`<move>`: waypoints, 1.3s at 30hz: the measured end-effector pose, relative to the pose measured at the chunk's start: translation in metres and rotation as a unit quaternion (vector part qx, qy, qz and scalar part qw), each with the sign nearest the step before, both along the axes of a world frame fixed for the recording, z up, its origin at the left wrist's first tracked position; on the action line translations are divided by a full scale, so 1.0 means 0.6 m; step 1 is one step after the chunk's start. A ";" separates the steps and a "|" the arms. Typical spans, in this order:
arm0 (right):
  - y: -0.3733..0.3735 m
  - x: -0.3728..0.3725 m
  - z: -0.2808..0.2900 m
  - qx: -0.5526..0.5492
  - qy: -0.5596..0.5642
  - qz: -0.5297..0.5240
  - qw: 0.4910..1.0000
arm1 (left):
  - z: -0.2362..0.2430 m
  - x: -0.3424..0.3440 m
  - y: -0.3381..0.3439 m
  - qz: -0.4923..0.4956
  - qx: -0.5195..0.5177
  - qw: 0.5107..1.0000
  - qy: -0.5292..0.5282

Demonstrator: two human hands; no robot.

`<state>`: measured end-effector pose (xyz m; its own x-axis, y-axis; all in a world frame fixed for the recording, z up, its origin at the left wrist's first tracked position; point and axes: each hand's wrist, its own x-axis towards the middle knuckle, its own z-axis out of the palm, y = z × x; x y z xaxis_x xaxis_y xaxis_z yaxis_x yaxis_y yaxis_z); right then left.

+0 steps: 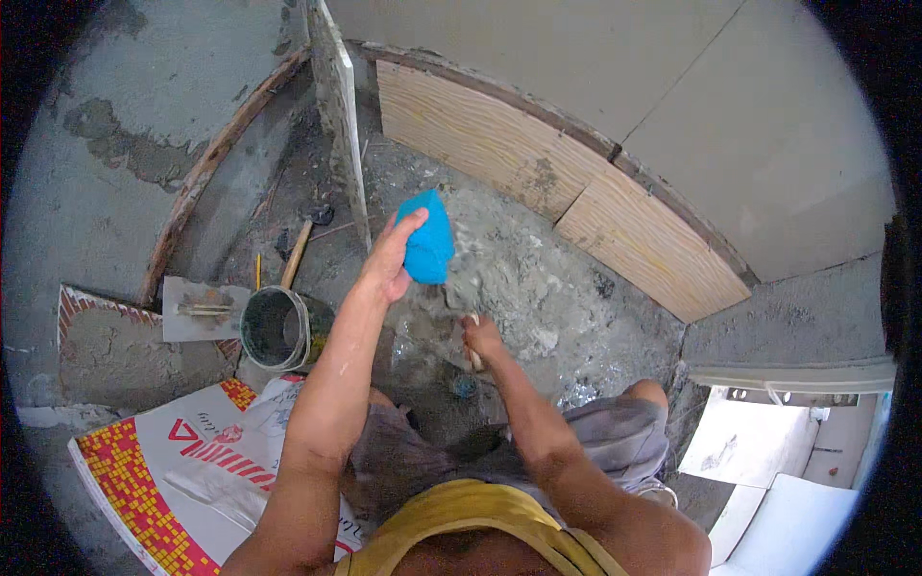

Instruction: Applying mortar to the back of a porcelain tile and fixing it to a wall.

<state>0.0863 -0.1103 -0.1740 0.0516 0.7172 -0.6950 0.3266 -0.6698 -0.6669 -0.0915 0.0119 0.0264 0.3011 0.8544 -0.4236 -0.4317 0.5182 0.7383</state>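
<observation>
My left hand [389, 261] is closed around a blue sponge [428, 240], raised above the floor with the thumb across its side. Lower and to the right, my right hand [484, 342] grips the pale handle [474, 359] of a tool. The tool's head is hard to make out against the grey, but it looks like a trowel. Wet grey mortar [538, 278] is spread over the floor ahead of both hands. Below my right hand, a small bluish object [465, 387] rests on the floor, its kind unclear.
On the left stand a bucket [304, 336], a flat plastering trowel [197, 326] and a hammer [299, 252]. A printed sack [182, 432] lies nearer me. An upright slab [338, 106] rises far left of the mortar; wood-grained tiles [480, 125] line the wall. White panels [735, 437] are at right.
</observation>
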 end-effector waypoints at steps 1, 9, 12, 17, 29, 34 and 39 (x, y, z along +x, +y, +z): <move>-0.019 -0.023 0.044 -0.031 0.088 -0.114 0.989 | 0.003 -0.016 -0.003 0.019 -0.001 1.000 0.010; -0.082 0.005 0.117 -0.107 0.259 -0.280 0.918 | -0.022 -0.029 0.016 0.013 -0.012 1.000 -0.014; -0.070 -0.039 0.163 -0.041 0.239 -0.234 0.941 | -0.008 -0.019 -0.002 0.019 0.000 1.000 0.008; 0.115 -0.139 0.043 -0.006 0.085 -0.143 0.986 | -0.018 -0.055 -0.009 0.031 -0.026 0.999 0.026; -0.091 0.028 0.090 -0.068 0.268 -0.374 0.885 | -0.038 0.086 0.024 -0.044 0.031 0.999 -0.005; -0.080 0.117 0.076 -0.218 0.500 -0.367 0.754 | -0.058 0.155 0.017 -0.051 0.016 0.998 0.028; -0.049 0.213 0.226 0.035 0.020 -0.129 0.991 | -0.060 0.201 0.007 -0.091 0.028 0.994 0.053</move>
<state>0.2143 -0.1397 -0.0383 0.2124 0.7308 -0.6487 0.1223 -0.6785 -0.7243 0.0294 0.0160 -0.0098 0.4087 0.8134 -0.4140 -0.2528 0.5368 0.8050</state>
